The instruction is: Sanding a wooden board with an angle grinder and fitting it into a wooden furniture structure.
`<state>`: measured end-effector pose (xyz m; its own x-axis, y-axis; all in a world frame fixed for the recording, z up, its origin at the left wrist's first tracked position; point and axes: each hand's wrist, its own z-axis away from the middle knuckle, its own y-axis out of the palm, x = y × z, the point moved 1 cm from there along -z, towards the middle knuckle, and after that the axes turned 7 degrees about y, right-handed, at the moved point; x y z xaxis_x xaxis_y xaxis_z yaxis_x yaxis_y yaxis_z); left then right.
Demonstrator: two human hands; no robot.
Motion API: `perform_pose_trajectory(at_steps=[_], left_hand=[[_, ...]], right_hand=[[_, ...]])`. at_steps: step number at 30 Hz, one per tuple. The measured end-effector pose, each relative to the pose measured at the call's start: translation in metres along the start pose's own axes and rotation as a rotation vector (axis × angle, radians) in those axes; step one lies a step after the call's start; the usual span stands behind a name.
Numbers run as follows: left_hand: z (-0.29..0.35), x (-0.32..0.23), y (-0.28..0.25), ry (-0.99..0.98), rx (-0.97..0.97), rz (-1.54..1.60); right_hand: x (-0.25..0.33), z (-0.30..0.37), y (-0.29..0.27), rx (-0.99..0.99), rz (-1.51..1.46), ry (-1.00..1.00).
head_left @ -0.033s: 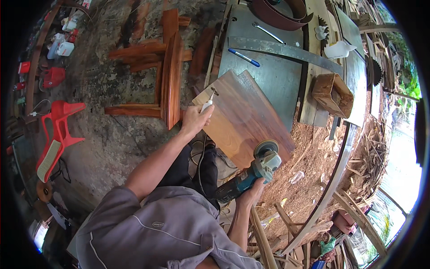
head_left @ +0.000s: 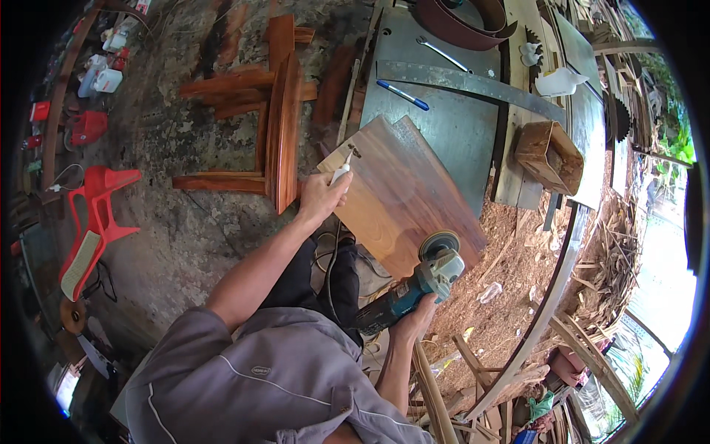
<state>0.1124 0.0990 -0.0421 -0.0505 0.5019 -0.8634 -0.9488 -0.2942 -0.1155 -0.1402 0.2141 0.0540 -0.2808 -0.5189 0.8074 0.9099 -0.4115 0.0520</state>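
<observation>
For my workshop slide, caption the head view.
Left hand holds white tube over wooden board; right hand grips angle grinder.

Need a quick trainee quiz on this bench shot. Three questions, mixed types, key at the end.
1. True or false: the right hand grips the angle grinder.
2. Multiple choice: what does the left hand hold?
A) a paintbrush
B) a white tube
C) a chisel
3. Short answer: what mark on the wooden board lies by the nozzle in that hand?

Key:
1. True.
2. B.
3. A dark patch.
</observation>
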Motion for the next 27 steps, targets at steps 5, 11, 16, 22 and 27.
perform_pose_trajectory(at_steps=[5, 11, 16, 22, 27], left_hand=[[-0.005, 0.006, -0.003, -0.005, -0.076, 0.048], [0.000, -0.002, -0.004, 0.008, 0.036, -0.020], [-0.007, 0.001, -0.005, -0.006, -0.049, 0.072], [-0.006, -0.002, -0.004, -0.037, 0.025, 0.067], [0.000, 0.011, -0.010, 0.041, 0.093, -0.080]], right_hand=[[0.002, 0.000, 0.001, 0.024, 0.003, -0.003], [0.002, 0.001, 0.001, 0.006, 0.015, -0.007], [0.004, 0.001, 0.008, 0.045, 0.019, -0.002], [0.001, 0.001, 0.007, 0.067, 0.019, -0.005], [-0.005, -0.007, 0.009, 0.121, 0.037, 0.023]])
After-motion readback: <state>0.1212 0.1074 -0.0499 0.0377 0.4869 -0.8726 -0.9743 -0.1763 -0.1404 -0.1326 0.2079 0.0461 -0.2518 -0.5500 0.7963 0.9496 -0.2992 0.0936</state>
